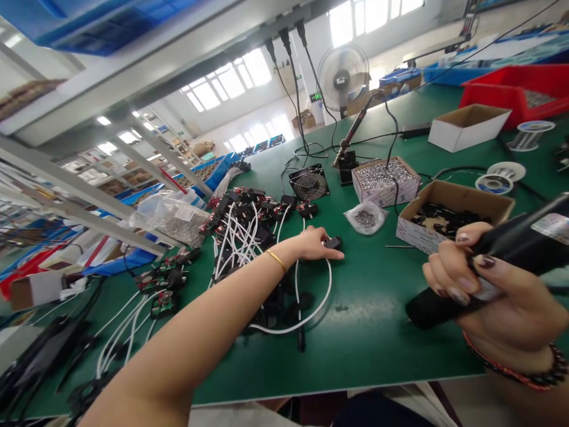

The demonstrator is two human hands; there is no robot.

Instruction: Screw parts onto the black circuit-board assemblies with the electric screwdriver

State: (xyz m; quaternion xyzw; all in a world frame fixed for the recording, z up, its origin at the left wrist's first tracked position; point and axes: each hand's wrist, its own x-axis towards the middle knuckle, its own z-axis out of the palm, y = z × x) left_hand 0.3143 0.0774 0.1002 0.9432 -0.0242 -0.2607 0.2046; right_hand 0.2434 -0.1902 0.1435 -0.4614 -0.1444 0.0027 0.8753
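My left hand reaches out across the green table and closes its fingers on a small black part at the end of a white cable. A gold bangle sits on that wrist. My right hand is wrapped round a black electric screwdriver, held above the table at the near right. A heap of black parts with white cables lies just behind the left hand.
Cardboard boxes hold silver screws and black parts. A bag of screws, a small fan, a soldering iron in its stand, solder spools, a white box, red bins and a desk fan stand behind.
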